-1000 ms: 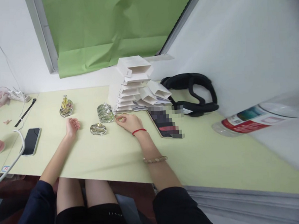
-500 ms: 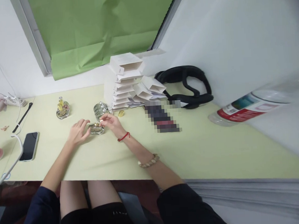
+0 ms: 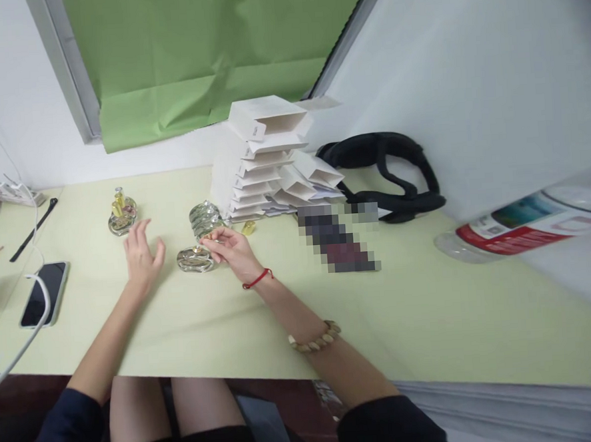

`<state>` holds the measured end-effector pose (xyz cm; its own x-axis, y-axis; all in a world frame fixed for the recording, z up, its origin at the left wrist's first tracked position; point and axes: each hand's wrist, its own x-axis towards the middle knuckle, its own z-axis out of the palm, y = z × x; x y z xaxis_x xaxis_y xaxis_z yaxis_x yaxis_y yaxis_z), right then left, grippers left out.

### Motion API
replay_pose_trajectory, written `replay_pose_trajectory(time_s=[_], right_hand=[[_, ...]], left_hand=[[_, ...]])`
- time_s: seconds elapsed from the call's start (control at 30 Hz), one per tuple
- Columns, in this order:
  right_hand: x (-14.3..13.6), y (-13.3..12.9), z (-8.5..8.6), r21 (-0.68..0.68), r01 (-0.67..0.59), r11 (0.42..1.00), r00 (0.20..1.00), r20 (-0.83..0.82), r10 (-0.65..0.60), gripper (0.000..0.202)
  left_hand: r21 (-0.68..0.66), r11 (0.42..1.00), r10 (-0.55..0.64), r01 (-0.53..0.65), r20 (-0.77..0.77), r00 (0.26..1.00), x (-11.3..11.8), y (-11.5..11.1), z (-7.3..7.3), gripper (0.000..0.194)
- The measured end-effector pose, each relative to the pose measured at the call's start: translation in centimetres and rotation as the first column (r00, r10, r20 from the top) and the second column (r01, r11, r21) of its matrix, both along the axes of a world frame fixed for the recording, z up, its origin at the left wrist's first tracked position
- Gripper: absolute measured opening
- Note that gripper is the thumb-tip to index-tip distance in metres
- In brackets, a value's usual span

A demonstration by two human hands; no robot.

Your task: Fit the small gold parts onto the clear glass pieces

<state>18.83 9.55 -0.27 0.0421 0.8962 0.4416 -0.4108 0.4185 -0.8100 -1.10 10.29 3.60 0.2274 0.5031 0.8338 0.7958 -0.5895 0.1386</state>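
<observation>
My left hand [image 3: 144,255] is raised over the table with its fingers apart, holding nothing, just in front of a glass bottle with yellow pieces [image 3: 120,220]. The fingertips of my right hand [image 3: 231,249] are pinched at the right end of a clear glass bottle [image 3: 194,260] lying on the table; a small gold-coloured bit shows at them, too small to name. Right behind stands a stack of clear glass pieces [image 3: 205,216]. A small yellow piece [image 3: 248,228] lies to the right of that stack.
White boxes [image 3: 266,163] are stacked at the back, beside a black headset [image 3: 387,175]. A large plastic bottle [image 3: 520,224] lies at the right. A phone [image 3: 44,294], a white cable [image 3: 36,323] and a black strap [image 3: 33,230] are at the left.
My left hand has moved away from the glass bottle, leftward and up, with its fingers spread. My right hand stays pinched near the bottle. The whole view has shifted slightly.
</observation>
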Motion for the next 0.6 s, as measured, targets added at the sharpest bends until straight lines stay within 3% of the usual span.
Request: replay_pose_trajectory(time_s=[0.1,0.23,0.43,0.6], right_hand=[[0.3,0.2,-0.1,-0.015,0.022,1.000,1.000,-0.007,-0.022,0.066],[0.6,0.2,-0.1,0.009,0.059,0.998,0.998,-0.006,-0.059,0.061],[0.7,0.3,0.1,0.044,0.076,0.996,0.997,-0.004,-0.076,0.063],[0.8,0.4,0.0,0.042,0.090,0.995,0.995,-0.044,-0.088,0.062]], left_hand=[[0.041,0.987,0.151,-0.158,0.139,0.979,-1.1,1.9,-0.2,0.064],[-0.076,0.971,0.234,-0.225,0.138,0.963,-2.5,3.7,-0.3,0.074],[-0.100,0.969,0.217,-0.225,-0.084,0.972,-4.9,4.8,1.1,0.072],[-0.086,0.987,0.124,-0.134,-0.116,0.985,-5.3,5.0,1.3,0.065]])
